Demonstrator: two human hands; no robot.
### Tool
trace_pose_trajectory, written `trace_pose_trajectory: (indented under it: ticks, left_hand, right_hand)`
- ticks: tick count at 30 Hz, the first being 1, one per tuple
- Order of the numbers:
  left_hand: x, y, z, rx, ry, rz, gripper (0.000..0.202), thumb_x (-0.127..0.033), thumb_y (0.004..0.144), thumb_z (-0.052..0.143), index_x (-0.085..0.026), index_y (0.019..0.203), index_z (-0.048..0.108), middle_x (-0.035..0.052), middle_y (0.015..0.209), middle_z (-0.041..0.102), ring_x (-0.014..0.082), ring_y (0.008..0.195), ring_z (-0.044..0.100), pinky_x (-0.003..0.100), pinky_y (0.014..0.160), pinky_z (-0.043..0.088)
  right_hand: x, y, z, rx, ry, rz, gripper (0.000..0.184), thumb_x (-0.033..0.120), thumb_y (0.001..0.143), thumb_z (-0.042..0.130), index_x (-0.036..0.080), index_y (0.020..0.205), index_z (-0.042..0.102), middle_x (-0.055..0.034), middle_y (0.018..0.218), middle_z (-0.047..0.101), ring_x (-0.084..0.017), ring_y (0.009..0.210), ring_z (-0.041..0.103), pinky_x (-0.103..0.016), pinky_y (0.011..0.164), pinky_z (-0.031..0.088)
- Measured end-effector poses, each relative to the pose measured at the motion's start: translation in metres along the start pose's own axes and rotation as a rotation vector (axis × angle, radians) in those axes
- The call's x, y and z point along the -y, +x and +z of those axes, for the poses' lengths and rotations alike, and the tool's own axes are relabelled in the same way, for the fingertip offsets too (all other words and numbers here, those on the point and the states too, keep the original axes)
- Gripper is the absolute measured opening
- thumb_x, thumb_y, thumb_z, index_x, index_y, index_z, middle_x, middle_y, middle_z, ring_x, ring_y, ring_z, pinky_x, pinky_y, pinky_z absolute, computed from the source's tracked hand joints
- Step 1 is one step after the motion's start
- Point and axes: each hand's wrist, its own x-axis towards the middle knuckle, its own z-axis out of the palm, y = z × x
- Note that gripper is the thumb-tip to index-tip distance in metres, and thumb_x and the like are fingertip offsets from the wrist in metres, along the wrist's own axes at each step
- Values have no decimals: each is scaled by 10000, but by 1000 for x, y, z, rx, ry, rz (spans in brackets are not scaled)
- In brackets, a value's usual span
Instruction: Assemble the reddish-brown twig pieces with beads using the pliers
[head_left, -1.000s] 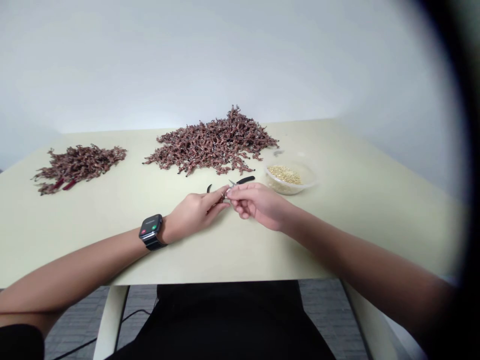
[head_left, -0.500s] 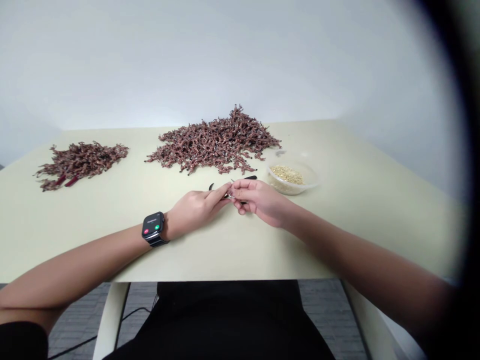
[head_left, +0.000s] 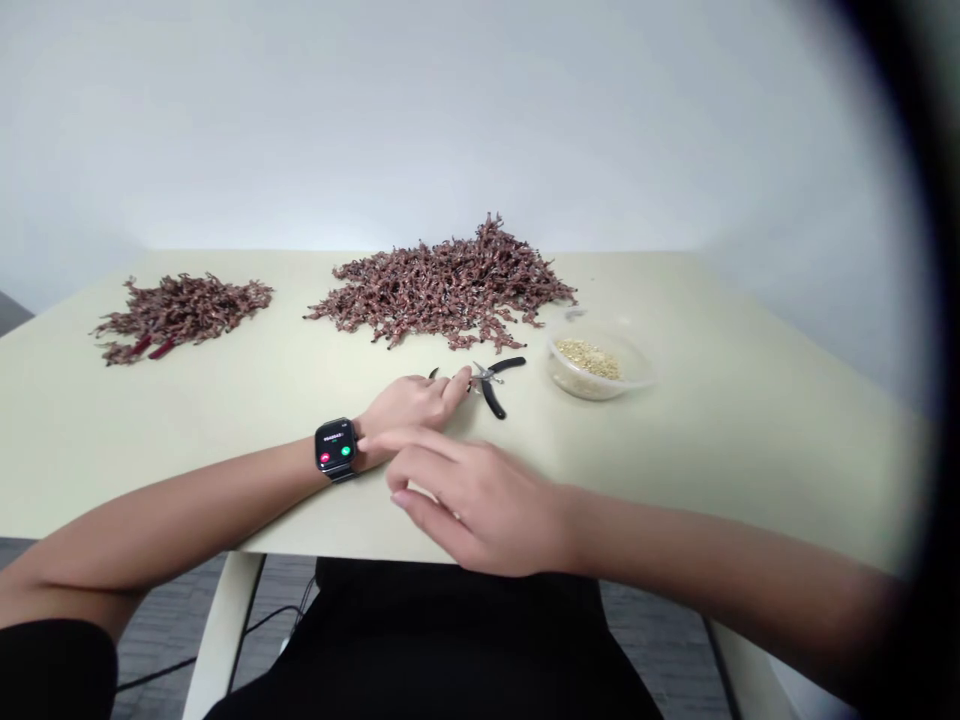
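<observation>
My left hand [head_left: 416,403] rests on the table with its fingers drawn together; something small and dark shows at the fingertips, too small to name. Just past those fingertips lie small pliers [head_left: 493,398] with black handles spread apart. A smartwatch [head_left: 336,449] on my left wrist displays a red and a green button. My right hand [head_left: 487,505] is above the table's front, index finger stretched toward the watch's right edge, the other fingers bent and the thumb apart. Nothing shows in it. Whether the fingertip touches the watch I cannot tell.
A large heap of reddish-brown small pieces [head_left: 450,290] lies at the back middle, and a smaller heap [head_left: 184,315] is at the left with two dark red sticks [head_left: 160,349]. A clear plastic bowl [head_left: 637,378] of small gold-coloured parts [head_left: 589,358] stands right of the pliers.
My right hand has left my left fingertips and moved down and left toward the watch, its index finger now stretched out. The pliers have come into fuller view. The camera view has shifted slightly.
</observation>
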Motion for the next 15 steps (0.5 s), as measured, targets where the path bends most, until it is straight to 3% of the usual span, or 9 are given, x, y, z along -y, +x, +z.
trace_pose_trajectory:
  ticks: [5, 12, 15]
  left_hand:
    - [-2, 2, 10, -87, 75, 46, 424, -143, 1062, 356, -1, 1461, 350, 98, 799, 706, 195, 635, 685, 301, 564, 497]
    - [-3, 3, 11, -108, 71, 56, 421, -121, 1052, 343, 13, 1452, 356, 93, 783, 710, 203, 649, 691, 317, 564, 503]
    - [-2, 3, 9, -100, 78, 67, 435, -91, 1031, 348, 21, 1450, 365, 98, 799, 707, 207, 643, 687, 325, 559, 500]
  right_hand:
    - [3, 14, 9, 168, -96, -21, 219, 220, 1063, 393, 166, 1130, 594, -116, 1578, 464, -235, 1167, 660, -371, 955, 555]
    - [-5, 21, 18, 190, -123, -68, 227, 190, 1045, 405, 158, 1136, 610, -134, 1565, 482, -251, 1147, 675, -395, 904, 582]
    - [-7, 23, 19, 170, -86, -72, 199, 171, 1023, 432, 166, 1105, 613, -140, 1531, 518, -256, 1177, 665, -405, 952, 570]
